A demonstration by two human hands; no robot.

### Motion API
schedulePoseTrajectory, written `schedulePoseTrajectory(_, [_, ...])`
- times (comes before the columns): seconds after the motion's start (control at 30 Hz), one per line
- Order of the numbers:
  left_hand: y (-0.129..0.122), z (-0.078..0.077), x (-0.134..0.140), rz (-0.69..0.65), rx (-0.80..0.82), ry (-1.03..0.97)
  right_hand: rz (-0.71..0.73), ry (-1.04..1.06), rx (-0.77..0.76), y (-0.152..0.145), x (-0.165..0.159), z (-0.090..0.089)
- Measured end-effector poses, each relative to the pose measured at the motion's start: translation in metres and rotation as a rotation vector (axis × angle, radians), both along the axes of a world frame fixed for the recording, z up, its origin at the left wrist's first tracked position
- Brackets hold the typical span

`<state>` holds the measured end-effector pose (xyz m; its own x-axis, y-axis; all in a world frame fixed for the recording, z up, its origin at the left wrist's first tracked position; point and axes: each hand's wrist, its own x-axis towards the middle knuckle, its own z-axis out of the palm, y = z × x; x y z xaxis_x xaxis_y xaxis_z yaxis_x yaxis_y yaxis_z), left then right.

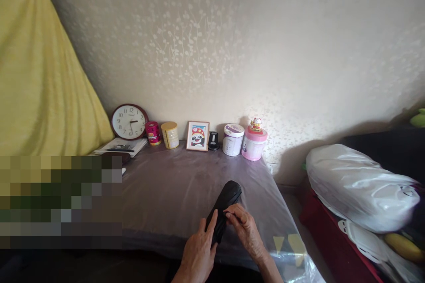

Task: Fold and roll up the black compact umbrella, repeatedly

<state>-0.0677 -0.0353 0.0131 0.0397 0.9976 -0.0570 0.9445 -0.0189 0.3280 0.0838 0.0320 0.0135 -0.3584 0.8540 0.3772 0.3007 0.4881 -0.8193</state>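
Note:
A folded black umbrella (pixel 229 194) lies slanted near the table's front edge, its rounded far end pointing away and to the right. My left hand (pixel 199 245) grips its near end from the left, with fingers stretched along the dark fabric and the thumb at the lower side. From the right, my right hand (pixel 244 225) pinches at the umbrella's side with thumb and forefinger. The small bit between those fingertips is mostly hidden, perhaps an edge of the fabric or a strap.
Along the wall stand a clock (pixel 129 121), a pink can (pixel 153 133), a yellow can (pixel 170 135), a framed panda picture (pixel 198 136), a black stapler-like item (pixel 213 140), a white tub (pixel 233 140) and a pink tub (pixel 254 145). A white plastic bag (pixel 358 188) sits at right.

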Motion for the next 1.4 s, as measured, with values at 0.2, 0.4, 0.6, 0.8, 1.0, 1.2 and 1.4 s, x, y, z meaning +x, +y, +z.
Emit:
schedulePoseTrajectory(0.2, [-0.001, -0.005, 0.002, -0.031, 0.039, 0.089, 0.087, 0.024, -0.022, 0.005, -0.004, 0.009])
schedulePoseTrajectory(0.4, [-0.003, -0.016, 0.000, -0.070, 0.123, 0.134, 0.130, -0.055, -0.088, 0.024, -0.021, 0.009])
schedulePoseTrajectory(0.6, [-0.006, -0.018, 0.001, -0.028, 0.162, 0.080, -0.023, -0.398, -0.033, 0.033, -0.038, 0.010])
schedulePoseTrajectory(0.8, [-0.008, -0.013, 0.001, -0.046, 0.204, 0.097, -0.128, -0.320, -0.040, 0.031, -0.042, 0.007])
schedulePoseTrajectory(1.0, [-0.008, -0.013, -0.001, -0.065, 0.177, 0.087, -0.141, -0.168, -0.117, 0.033, -0.041, -0.001])
schedulePoseTrajectory(1.2, [-0.006, -0.011, -0.004, -0.071, 0.092, 0.041, -0.103, 0.041, -0.226, 0.022, -0.031, 0.001])
schedulePoseTrajectory(1.4, [-0.002, -0.011, -0.009, -0.035, -0.044, -0.019, -0.047, -0.156, -0.089, 0.010, -0.033, 0.004])
